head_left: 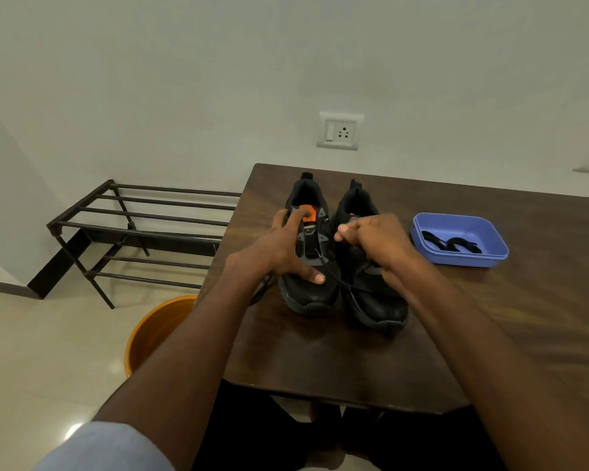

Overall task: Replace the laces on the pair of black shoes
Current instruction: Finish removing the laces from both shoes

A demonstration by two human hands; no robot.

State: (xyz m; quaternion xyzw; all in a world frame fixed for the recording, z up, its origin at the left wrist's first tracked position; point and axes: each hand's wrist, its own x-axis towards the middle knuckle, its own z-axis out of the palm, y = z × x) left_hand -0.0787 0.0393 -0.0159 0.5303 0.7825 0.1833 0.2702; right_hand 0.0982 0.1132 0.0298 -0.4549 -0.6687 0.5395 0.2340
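- Bench [490,317]: dark wood, filling the centre and right of the frame; carries everything for the task.
- Pair of black shoes [340,266]: side by side at frame centre, toes toward the lower edge, heels toward the wall; long axes run near-vertical in the frame, directly ahead of both hands.
- Left shoe [308,294]: left of centre, orange insole visible in the opening; upper eyelets appear bare, with a thin black lace [330,271] running from the tongue area down and rightward across the gap to the right shoe [378,300].
- Left hand [286,246]: spread over the left shoe, fingers hooked at the collar, thumb pressed on the toe box; steadies, pinches nothing visible.
- Right hand [378,239]: above the right shoe, fingers curled together; appears to pinch the lace, though the contact point is hidden. Nearer hand for continuing the pull; judged step: drawing the old lace out.
- Blue tray [490,258]: right of the shoes, well apart from the left hand, near the right; holds coiled black laces [453,243], likely the replacements.
- Orange bucket [150,334]: on the floor at lower left, beside the bench edge; contents not visible.
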